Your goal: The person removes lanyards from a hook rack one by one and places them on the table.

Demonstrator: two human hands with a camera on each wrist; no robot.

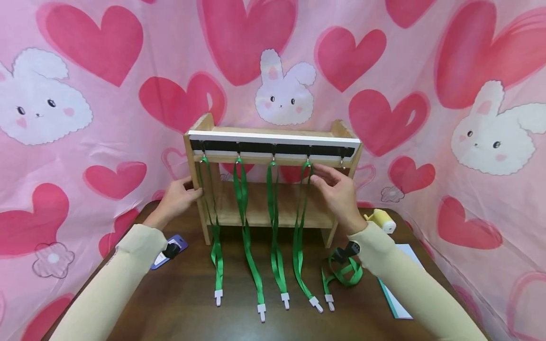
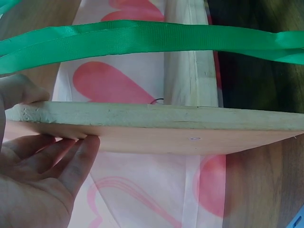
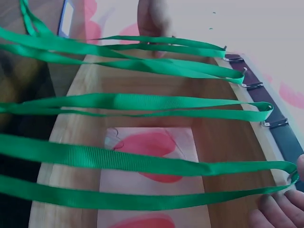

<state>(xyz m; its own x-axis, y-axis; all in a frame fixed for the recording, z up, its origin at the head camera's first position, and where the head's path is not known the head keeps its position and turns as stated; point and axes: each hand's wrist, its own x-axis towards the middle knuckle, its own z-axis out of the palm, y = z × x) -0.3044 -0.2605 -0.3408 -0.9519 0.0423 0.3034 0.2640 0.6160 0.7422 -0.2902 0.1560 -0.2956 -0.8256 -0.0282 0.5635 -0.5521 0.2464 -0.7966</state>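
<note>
A wooden rack [image 1: 287, 203] stands on a dark table [image 1: 183, 293], its 9 o'clock edge gripped between thumb and fingers of the left hand [image 1: 179, 196], likely to steady it. Four green lanyards [image 1: 242, 192] loop over its hooks [image 1: 239, 154], which leaves their white clips [image 1: 261, 309] trailing toward 6 o'clock. At 3 o'clock, the right hand [image 1: 341, 194] is at the fourth lanyard's top loop [image 3: 280, 166], perhaps to settle it; whether it pinches or merely touches cannot be told. A fifth lanyard [image 1: 351, 282] lies loose at 5 o'clock, below the bare hook [image 1: 343, 161] at 2.
</note>
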